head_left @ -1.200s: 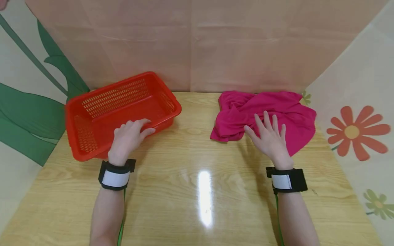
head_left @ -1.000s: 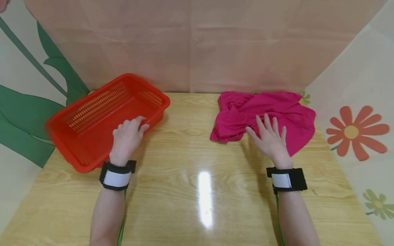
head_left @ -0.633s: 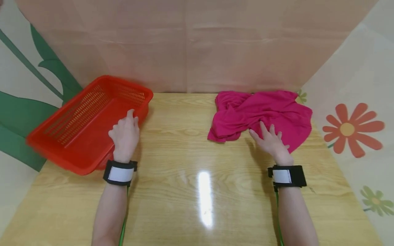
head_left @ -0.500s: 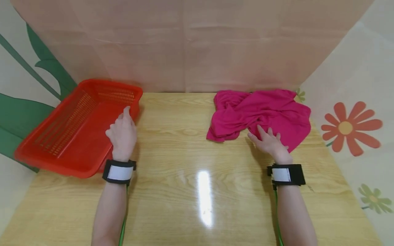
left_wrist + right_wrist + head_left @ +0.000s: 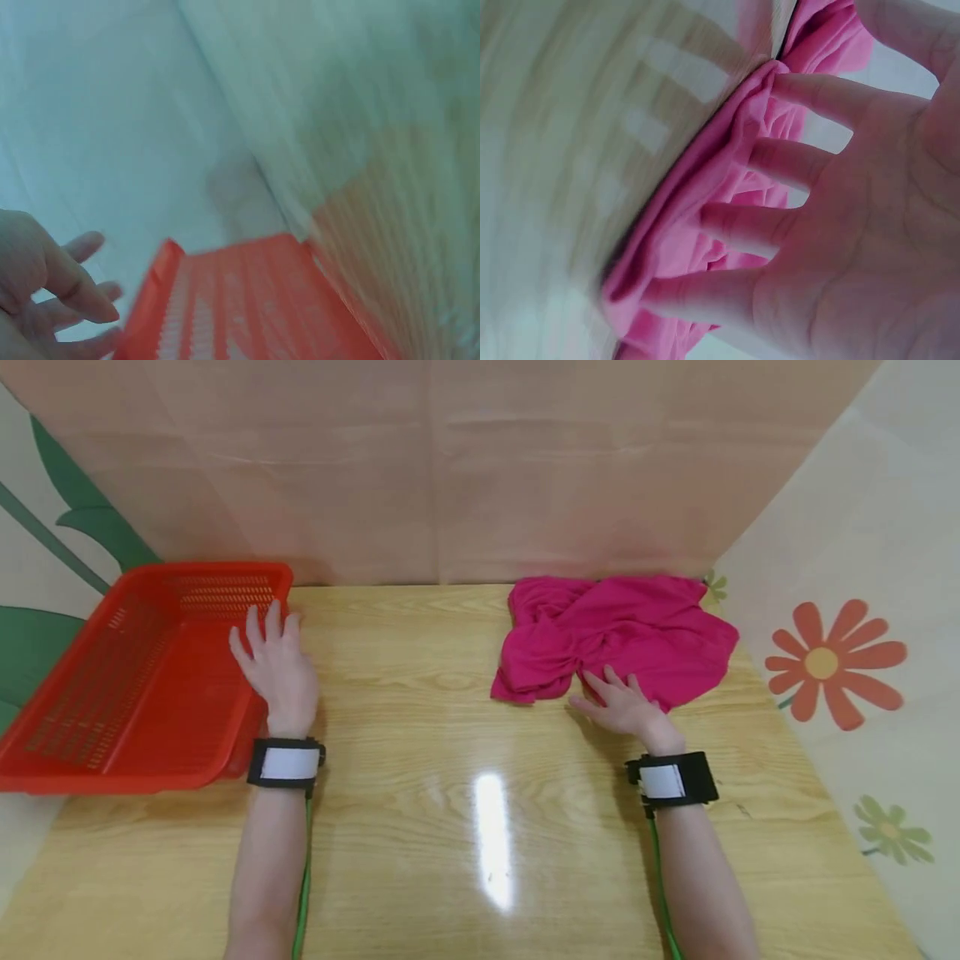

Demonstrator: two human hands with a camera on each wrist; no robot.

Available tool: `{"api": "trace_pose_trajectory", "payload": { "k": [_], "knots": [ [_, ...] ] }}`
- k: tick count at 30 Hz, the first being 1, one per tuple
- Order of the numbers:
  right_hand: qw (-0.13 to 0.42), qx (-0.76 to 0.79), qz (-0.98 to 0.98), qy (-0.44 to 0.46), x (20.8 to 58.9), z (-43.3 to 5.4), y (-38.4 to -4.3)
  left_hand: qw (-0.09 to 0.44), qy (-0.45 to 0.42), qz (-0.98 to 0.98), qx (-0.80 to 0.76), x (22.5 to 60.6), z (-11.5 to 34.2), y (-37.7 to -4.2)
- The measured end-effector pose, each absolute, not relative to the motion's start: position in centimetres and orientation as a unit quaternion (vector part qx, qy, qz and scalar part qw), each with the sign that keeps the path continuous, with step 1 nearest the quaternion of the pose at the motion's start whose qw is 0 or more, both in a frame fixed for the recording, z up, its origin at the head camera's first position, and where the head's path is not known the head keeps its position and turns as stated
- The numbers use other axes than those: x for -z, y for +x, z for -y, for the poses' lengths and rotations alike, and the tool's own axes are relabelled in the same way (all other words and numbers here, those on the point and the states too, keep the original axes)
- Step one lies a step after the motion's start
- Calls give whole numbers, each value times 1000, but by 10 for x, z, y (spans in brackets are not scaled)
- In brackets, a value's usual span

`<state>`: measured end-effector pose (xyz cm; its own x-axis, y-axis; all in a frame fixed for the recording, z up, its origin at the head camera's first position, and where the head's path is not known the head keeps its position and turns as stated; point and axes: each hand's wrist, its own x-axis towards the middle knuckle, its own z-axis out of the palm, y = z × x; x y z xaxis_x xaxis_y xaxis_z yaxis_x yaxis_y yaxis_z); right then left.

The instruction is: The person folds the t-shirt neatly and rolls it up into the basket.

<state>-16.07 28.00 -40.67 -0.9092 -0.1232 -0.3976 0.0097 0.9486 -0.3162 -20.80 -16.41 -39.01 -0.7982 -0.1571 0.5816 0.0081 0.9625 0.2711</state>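
Observation:
A red plastic basket (image 5: pixel 187 693) with slotted walls stands at the table's left side, its inside bare. My left hand (image 5: pixel 281 672) is over the basket's right rim with fingers spread; in the left wrist view those fingers (image 5: pixel 71 289) stand apart from the basket (image 5: pixel 240 300) and hold nothing. A crumpled magenta cloth (image 5: pixel 622 618) lies at the back right. At its front edge is my right hand (image 5: pixel 618 706), fingers spread and fairly straight. In the right wrist view the fingertips overlap the pink cloth (image 5: pixel 742 150); whether they touch it I cannot tell.
The wooden table (image 5: pixel 405 793) extends between the basket and the cloth, with a bright light reflection near its middle. A pinkish sheet (image 5: pixel 450 468) hangs behind it. On the right rises a wall (image 5: pixel 885 568) with printed flowers.
The basket has turned and shifted left. My left hand has come off its rim and spread its fingers. The right hand has lowered towards the cloth's front edge, and the head view has shifted slightly.

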Motion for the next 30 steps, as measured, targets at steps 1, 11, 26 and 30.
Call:
{"api": "trace_pose_trajectory", "payload": {
  "k": [1, 11, 26, 30],
  "knots": [
    [208, 155, -965, -34, 408, -279, -161, 331, 5, 935, 128, 393, 158, -208],
    [199, 221, -947, -119, 412, -257, -163, 36, -205, 964, 166, 399, 52, -187],
    [244, 314, -883, -250, 416, -224, -151, -64, -221, 938, 258, 415, 22, -192],
    [224, 347, -863, -291, 411, -225, -152, -39, -201, 929, 309, 410, 34, -198]
  ]
}}
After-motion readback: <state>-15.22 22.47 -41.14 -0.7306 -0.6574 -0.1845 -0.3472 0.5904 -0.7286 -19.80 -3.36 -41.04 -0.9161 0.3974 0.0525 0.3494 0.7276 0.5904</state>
